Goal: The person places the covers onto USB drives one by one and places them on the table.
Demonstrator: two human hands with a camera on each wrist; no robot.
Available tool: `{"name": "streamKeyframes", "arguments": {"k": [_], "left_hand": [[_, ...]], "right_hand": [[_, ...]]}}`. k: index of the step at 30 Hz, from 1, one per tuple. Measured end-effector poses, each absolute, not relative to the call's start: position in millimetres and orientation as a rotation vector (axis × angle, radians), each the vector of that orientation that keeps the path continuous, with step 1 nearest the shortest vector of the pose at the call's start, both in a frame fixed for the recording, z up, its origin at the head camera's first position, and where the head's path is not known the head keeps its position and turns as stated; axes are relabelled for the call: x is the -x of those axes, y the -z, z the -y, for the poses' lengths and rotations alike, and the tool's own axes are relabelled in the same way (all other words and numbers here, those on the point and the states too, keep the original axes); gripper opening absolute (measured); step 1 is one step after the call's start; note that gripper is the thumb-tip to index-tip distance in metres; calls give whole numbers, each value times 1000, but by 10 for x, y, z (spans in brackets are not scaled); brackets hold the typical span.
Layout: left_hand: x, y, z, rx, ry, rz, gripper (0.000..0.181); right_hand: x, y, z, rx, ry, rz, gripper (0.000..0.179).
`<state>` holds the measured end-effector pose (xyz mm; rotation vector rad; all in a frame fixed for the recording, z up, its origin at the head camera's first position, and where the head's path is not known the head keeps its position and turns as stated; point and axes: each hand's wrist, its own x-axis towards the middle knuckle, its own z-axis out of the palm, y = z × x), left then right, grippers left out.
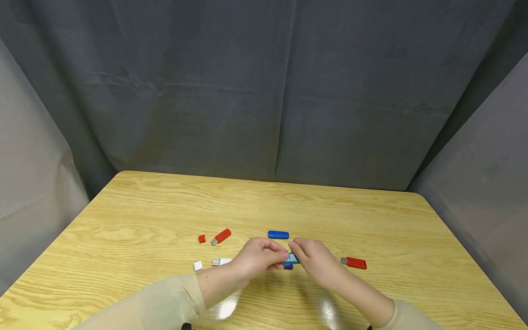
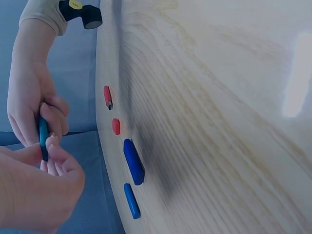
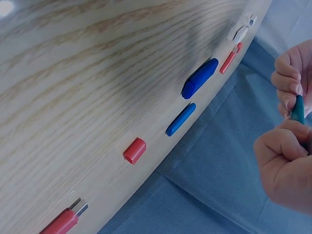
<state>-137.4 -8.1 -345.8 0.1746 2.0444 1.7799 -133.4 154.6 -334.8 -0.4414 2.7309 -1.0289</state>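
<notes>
A small teal-blue USB stick [image 1: 292,258] is held above the table between both hands. My left hand [image 1: 261,255] pinches one end with thumb and fingers, while my right hand [image 1: 316,260] grips the other end. The left wrist view shows the teal stick [image 2: 44,136] edge-on, with fingers covering both ends; whether it has a cap on is hidden. Just below it in the head view, part of a dark blue stick [image 1: 288,266] lies on the table. Beyond the hands lies another blue stick [image 1: 278,234].
On the left lie a red cap [image 1: 201,239], an uncapped red USB stick [image 1: 221,236], a white cap [image 1: 198,266] and a white USB stick [image 1: 223,261] partly behind my left wrist. Another uncapped red stick [image 1: 355,263] lies right; a red cap [image 3: 135,150] shows in the right wrist view.
</notes>
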Motion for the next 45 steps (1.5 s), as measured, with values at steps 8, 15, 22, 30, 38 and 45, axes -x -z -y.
{"name": "streamKeyframes", "arguments": {"k": [8, 15, 22, 30, 38, 45], "left_hand": [[1377, 3462, 53, -171, -1788, -2040, 17], [1388, 3478, 59, -194, -1785, -2048, 17], [1395, 3490, 82, -472, -1629, -2292, 17], [1407, 3503, 101, -749, -1122, -2791, 15], [1515, 3512, 83, -748, -1036, -2865, 14], [1594, 3492, -33, -777, -982, -2873, 14]], "right_hand": [[1329, 3347, -1531, 414, 995, -2763, 33], [1347, 3353, -1554, 422, 1014, -2730, 34], [1388, 3365, -1607, 389, 1068, -2666, 35], [1404, 3405, -1688, 443, 1081, -2619, 31], [1404, 3398, -1820, 520, 900, -2782, 16], [1457, 3355, -1889, 509, 755, -2943, 18]]}}
